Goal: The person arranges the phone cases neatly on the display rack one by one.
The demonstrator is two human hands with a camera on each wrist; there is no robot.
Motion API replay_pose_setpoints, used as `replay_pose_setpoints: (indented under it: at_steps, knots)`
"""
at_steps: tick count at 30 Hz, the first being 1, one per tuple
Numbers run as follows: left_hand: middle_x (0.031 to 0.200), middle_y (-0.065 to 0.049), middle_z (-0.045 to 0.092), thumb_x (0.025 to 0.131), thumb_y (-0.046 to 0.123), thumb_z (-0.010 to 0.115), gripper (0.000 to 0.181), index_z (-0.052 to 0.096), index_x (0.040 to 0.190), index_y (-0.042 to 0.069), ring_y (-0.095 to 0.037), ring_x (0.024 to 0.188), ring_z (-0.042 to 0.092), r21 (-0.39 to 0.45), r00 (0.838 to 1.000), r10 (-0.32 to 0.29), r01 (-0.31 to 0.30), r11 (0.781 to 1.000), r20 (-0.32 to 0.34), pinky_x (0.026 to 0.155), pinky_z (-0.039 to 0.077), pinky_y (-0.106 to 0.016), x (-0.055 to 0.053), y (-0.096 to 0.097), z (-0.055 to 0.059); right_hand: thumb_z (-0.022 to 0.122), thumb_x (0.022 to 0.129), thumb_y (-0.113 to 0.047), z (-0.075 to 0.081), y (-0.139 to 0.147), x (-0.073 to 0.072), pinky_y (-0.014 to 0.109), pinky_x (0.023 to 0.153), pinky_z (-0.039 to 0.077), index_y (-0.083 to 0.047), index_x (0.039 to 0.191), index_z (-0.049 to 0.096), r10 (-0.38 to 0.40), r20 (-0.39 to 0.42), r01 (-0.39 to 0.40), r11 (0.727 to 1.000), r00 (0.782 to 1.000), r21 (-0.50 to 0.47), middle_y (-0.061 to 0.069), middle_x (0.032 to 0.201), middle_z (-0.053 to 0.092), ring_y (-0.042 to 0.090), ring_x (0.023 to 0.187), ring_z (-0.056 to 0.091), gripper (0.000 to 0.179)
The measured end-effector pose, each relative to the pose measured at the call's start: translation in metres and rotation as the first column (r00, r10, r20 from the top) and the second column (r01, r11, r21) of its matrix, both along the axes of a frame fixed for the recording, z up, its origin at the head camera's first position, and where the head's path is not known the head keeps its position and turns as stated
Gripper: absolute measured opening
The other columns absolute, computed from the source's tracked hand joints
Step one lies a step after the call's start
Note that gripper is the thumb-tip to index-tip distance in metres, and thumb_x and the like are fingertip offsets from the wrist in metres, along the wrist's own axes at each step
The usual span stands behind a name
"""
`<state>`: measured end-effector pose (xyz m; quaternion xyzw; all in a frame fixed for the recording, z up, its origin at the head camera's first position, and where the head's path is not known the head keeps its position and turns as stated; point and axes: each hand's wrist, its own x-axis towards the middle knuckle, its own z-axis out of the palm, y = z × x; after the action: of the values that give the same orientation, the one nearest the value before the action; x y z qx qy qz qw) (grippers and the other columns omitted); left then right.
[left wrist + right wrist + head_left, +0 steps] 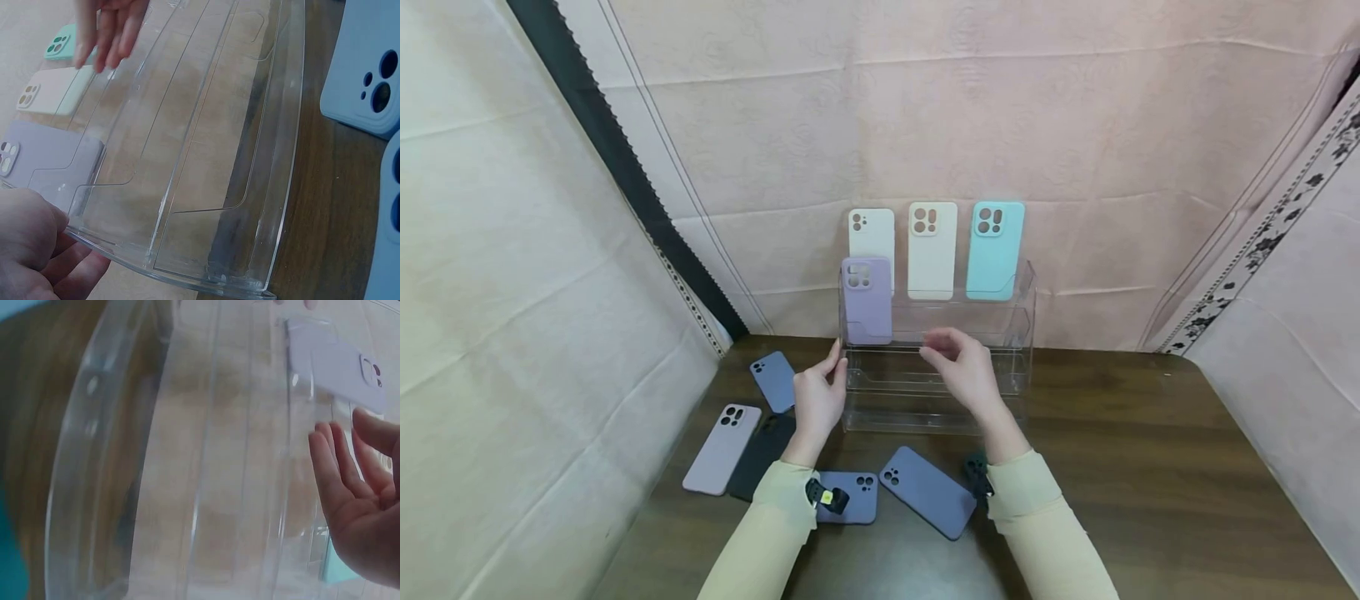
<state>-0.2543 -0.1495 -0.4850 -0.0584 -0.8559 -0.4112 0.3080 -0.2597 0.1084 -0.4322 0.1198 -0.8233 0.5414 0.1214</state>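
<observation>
A clear tiered display stand (940,408) stands on the table. My left hand (820,400) grips its left side edge, thumb on one face and fingers behind, as the left wrist view shows. My right hand (961,367) hovers in front of the middle tiers, its fingers loosely bent with nothing between them. A lilac phone case (868,304) leans upright at the left of the second tier. Behind it on the top tier stand a white phone case (872,229), a cream phone case (932,250) and a turquoise phone case (996,250).
Left of the stand lie a blue phone case (772,382), a pale lilac phone case (722,450) and a black phone case (762,458). Two more blue cases, one sideways (857,500) and one slanted (928,492), lie in front. Pale cloth (1075,125) hangs behind the table.
</observation>
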Motion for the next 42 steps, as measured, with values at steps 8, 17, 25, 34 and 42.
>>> replay_pose_setpoints:
  at_steps: [8,17,25,34,42]
  knots:
    - [0.103,-0.018,0.08,0.105,0.011,0.071,0.039,0.066,0.144,0.009,-0.013,0.04,0.042,0.008,1.0,0.001,-0.001,1.0,0.003,0.042,0.036,-0.028,0.0,-0.003,0.0,0.078,0.101,-0.02,-0.016,0.036,0.016,0.045,0.086,0.061,-0.014,0.124,0.075,0.112,0.09,-0.124,0.981,0.99,0.146,0.001,0.11,0.079,0.022,0.099,0.073,0.024]
    - [0.097,-0.018,0.08,0.105,0.012,0.071,0.038,0.067,0.143,0.007,-0.014,0.041,0.043,0.011,1.0,-0.004,0.004,1.0,-0.003,0.042,0.036,-0.028,-0.001,-0.004,0.0,0.076,0.102,-0.017,-0.033,0.068,0.038,0.045,0.091,0.06,-0.011,0.129,0.073,0.235,0.195,-0.273,0.942,0.952,0.197,0.001,0.111,0.078,0.021,0.104,0.072,0.028]
    - [0.095,-0.016,0.081,0.105,0.013,0.072,0.037,0.069,0.142,0.011,-0.013,0.043,0.047,0.039,1.0,-0.009,0.009,0.999,0.005,0.042,0.037,-0.028,-0.002,-0.004,-0.002,0.075,0.103,-0.02,-0.052,0.092,0.06,0.04,0.086,0.061,-0.008,0.133,0.07,0.275,0.27,-0.339,0.913,0.923,0.226,0.009,0.116,0.077,0.022,0.104,0.071,0.033]
    - [0.101,-0.016,0.081,0.103,0.011,0.073,0.038,0.069,0.141,0.012,-0.013,0.04,0.044,0.059,0.999,-0.02,0.018,0.998,0.026,0.041,0.035,-0.028,-0.002,-0.002,-0.002,0.08,0.098,-0.015,-0.073,0.11,0.091,0.047,0.091,0.06,-0.007,0.133,0.072,0.173,0.328,-0.268,0.925,0.929,0.271,0.013,0.127,0.074,0.028,0.11,0.071,0.037]
    - [0.096,-0.016,0.081,0.105,0.015,0.072,0.037,0.07,0.142,0.012,-0.014,0.041,0.045,0.061,0.999,-0.027,0.026,0.998,0.019,0.041,0.036,-0.028,-0.002,-0.003,-0.004,0.089,0.089,-0.015,-0.08,0.119,0.103,0.055,0.09,0.058,-0.006,0.138,0.068,0.083,0.354,-0.214,0.912,0.932,0.349,0.015,0.132,0.069,0.034,0.114,0.067,0.054]
